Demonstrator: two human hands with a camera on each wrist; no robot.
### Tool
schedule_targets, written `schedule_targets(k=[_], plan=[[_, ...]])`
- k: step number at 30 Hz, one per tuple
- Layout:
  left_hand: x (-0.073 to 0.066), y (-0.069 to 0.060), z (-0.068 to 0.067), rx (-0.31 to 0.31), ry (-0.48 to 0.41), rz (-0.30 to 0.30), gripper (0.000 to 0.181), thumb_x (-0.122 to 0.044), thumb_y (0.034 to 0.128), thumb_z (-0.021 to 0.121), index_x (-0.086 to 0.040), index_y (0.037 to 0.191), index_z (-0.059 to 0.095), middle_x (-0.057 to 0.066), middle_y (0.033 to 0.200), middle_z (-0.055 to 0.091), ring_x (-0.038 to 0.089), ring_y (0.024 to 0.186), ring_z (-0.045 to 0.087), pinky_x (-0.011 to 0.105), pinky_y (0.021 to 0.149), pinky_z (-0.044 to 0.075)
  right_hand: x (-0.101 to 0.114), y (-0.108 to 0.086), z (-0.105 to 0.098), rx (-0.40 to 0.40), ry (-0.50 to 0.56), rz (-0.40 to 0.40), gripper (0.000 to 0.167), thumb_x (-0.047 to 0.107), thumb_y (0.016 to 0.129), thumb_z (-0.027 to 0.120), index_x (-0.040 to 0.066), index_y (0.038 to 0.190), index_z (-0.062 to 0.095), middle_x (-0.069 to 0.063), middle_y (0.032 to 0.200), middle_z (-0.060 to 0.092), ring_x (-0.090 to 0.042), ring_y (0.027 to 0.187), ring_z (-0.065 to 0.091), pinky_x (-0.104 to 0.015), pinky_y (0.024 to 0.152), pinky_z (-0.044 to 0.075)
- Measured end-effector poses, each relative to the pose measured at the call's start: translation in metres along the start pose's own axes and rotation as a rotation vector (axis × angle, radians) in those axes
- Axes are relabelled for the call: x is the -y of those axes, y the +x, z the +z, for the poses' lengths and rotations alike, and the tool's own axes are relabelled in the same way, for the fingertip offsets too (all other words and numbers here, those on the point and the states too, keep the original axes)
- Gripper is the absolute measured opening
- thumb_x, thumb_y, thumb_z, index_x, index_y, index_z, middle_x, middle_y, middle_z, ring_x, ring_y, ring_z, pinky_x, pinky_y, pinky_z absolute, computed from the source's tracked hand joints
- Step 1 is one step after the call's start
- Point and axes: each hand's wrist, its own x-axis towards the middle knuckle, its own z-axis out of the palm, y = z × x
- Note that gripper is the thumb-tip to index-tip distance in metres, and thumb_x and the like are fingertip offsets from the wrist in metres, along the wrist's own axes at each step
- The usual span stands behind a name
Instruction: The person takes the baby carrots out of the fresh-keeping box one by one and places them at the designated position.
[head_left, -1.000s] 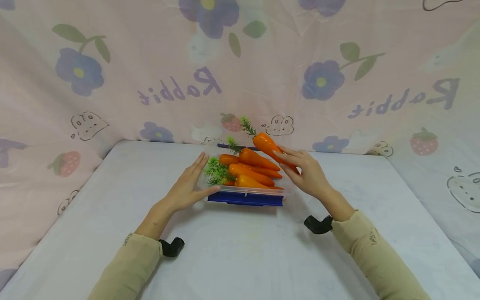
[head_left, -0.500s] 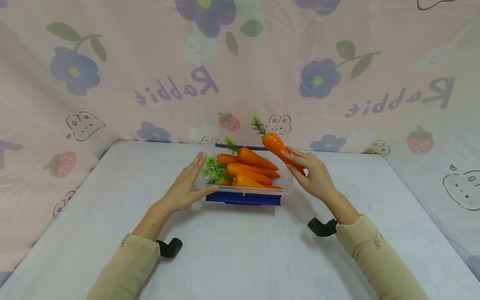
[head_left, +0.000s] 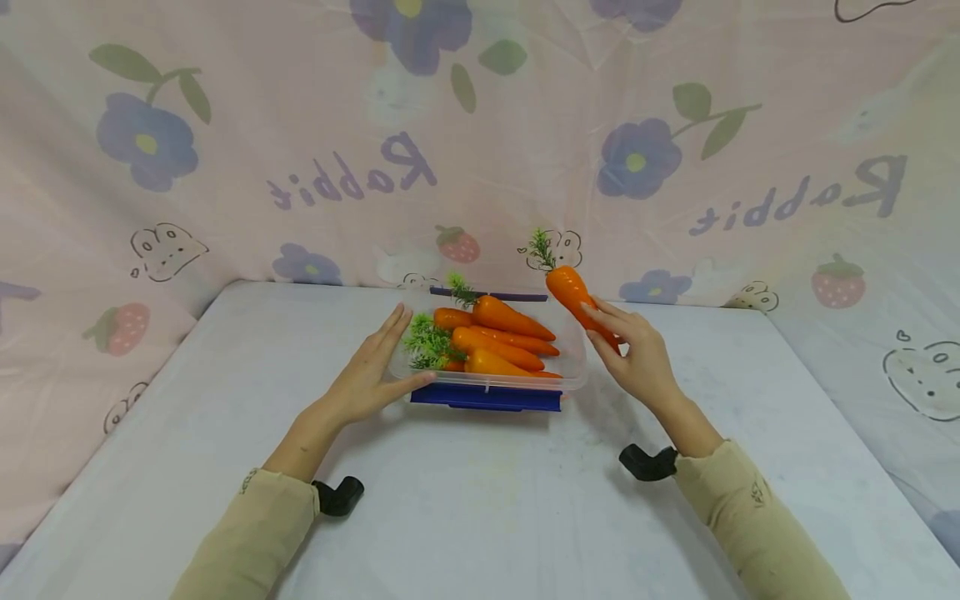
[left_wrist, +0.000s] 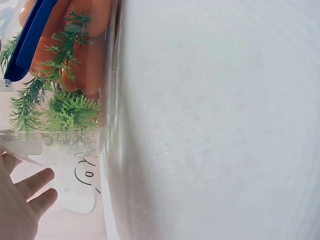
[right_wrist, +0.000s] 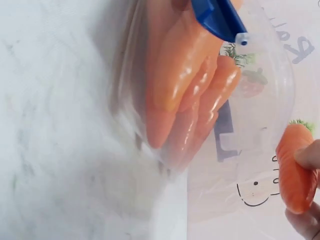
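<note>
A toy carrot point(head_left: 572, 292) with a green leafy top is pinched by my right hand point(head_left: 637, 354), raised beside the right end of a clear plastic box point(head_left: 573, 371). The right wrist view shows thumb and fingers around this carrot point(right_wrist: 295, 170). Inside the box lie several orange carrots point(head_left: 498, 346), their green tops point(head_left: 427, 342) toward the left. My left hand point(head_left: 367, 379) touches the box's left end with straight fingers, thumb near the front rim. In the left wrist view, part of the left hand point(left_wrist: 25, 200) shows beside the clear wall.
Blue latch flaps point(head_left: 486, 397) hang at the box's front, and another blue strip point(head_left: 489, 294) shows at the back. The box stands on a white-covered table point(head_left: 465, 508). A printed rabbit-and-flower curtain point(head_left: 525, 150) rises behind. Black mounts point(head_left: 341, 497) sit at both wrists.
My right hand has moved right with the carrot, from above the box's right part to beyond its right end. The left hand stays at the box.
</note>
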Motion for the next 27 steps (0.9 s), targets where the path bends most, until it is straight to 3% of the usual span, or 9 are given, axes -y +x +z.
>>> schedule_targets(k=[10,18,27], plan=[[0.001,0.0,0.001,-0.003,-0.002,0.006,0.093,-0.056,0.0881,0.059,-0.026,0.155,0.002,-0.003,0.162,-0.004,0.038,0.146,0.013,0.064,0.113,0.017,-0.006,-0.007,0.004,-0.09,-0.008,0.064,0.039,-0.001,0.084,0.069,0.004,0.123,0.065,-0.016,0.13,0.061,-0.03,0.084,0.059,-0.007,0.066,0.039],[0.001,0.0,0.001,-0.001,-0.011,-0.002,0.093,-0.056,0.0879,0.059,-0.028,0.155,0.001,-0.005,0.162,-0.005,0.037,0.146,0.012,0.065,0.112,0.018,-0.007,-0.011,0.006,-0.114,-0.029,0.125,0.037,0.001,0.086,0.066,0.002,0.123,0.064,-0.018,0.129,0.061,-0.033,0.087,0.06,-0.006,0.066,0.039],[0.001,0.0,0.0,0.001,-0.011,-0.004,0.094,-0.056,0.0879,0.059,-0.028,0.155,0.001,-0.005,0.162,-0.005,0.037,0.146,0.012,0.064,0.113,0.018,-0.014,-0.014,0.009,-0.157,-0.027,0.156,0.036,0.0,0.084,0.068,0.0,0.12,0.066,-0.019,0.127,0.061,-0.039,0.094,0.062,0.005,0.065,0.033]])
